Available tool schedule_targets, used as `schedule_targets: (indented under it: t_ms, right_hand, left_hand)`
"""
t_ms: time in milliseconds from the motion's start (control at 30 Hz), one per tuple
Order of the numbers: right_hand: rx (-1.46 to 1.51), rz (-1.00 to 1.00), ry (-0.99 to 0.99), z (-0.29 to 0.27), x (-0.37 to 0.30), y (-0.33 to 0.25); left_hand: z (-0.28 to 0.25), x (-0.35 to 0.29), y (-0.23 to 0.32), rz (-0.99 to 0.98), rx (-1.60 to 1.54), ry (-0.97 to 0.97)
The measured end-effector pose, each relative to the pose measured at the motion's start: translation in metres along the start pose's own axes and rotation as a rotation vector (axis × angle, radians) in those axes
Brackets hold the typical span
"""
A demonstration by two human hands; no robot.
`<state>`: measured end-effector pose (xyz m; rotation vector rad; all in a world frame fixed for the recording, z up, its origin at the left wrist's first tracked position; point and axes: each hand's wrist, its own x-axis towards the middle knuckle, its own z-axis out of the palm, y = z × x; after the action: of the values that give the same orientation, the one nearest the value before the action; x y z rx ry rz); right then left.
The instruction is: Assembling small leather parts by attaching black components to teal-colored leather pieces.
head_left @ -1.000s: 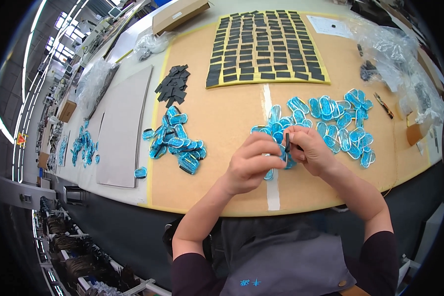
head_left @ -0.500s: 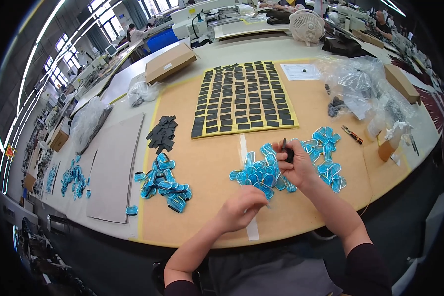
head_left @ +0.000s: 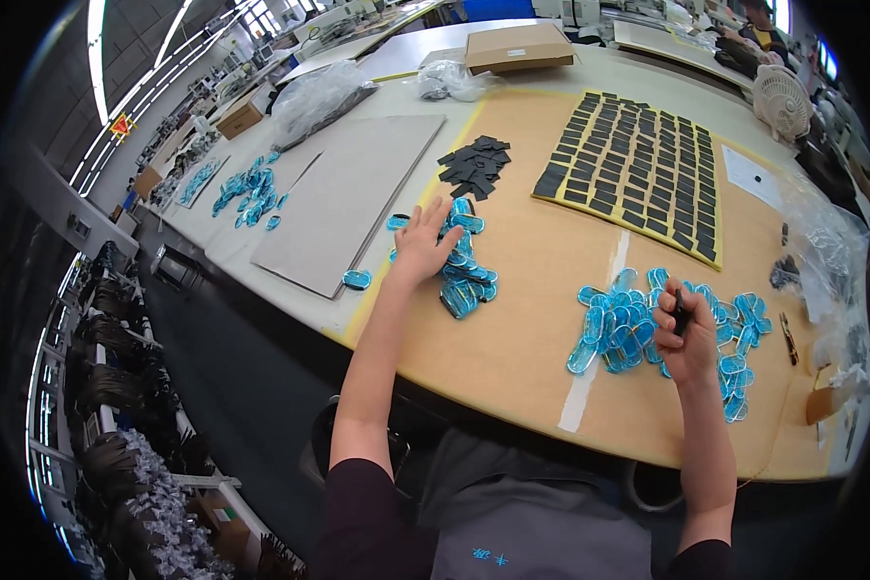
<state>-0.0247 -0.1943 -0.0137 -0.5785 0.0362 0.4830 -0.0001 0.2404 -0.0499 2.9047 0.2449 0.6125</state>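
The fingers (head_left: 433, 215) of the left hand (head_left: 423, 249) are standing apart, their tips pointing toward the far side of the table (head_left: 517, 338), while the palm is covering part of the left pile of blue oval pieces (head_left: 470, 286); whether it is touching them I cannot tell. The fingers of the right hand (head_left: 691, 350) are curling together, clamping on a small black object (head_left: 681, 311) in front of the right pile of blue oval pieces (head_left: 619, 327). Among containers, a large clear plastic bag (head_left: 311, 101) beyond the grey board (head_left: 353, 193) is holding something dark, a smaller clear bag (head_left: 456, 79) is sitting near the cardboard box (head_left: 519, 46), whose contents are not showing, and another clear bag (head_left: 822, 232) is lying crumpled at the right. The black object is pointing its upper end away from the person, its long axis running nearly up and down the view, leaning slightly left. The ovals in the right pile are lying with their long axes in mixed directions, while a lone blue oval (head_left: 357, 279) beside the grey board is lying roughly crosswise.
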Motion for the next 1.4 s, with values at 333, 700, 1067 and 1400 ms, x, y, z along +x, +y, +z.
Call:
schedule_targets:
  t_ms: [333, 700, 1067, 1400]
  right_hand:
    - [-0.068, 0.058, -0.024, -0.008, 0.001, 0.006]
    - [-0.133, 0.092, -0.011, -0.002, -0.001, 0.014]
    - [-0.54, -0.085, -0.03, 0.011, -0.009, 0.019]
    - [-0.733, -0.218, -0.054, 0.011, -0.012, 0.012]
  left_hand:
    - [-0.041, -0.021, 0.018, 0.334, -0.267, -0.349]
    - [-0.038, 0.008, 0.062, 0.39, -0.229, -0.465]
    - [-0.025, -0.028, 0.183, -0.129, -1.819, -0.997]
    - [-0.007, -0.041, 0.217, 0.015, -1.727, -1.056]
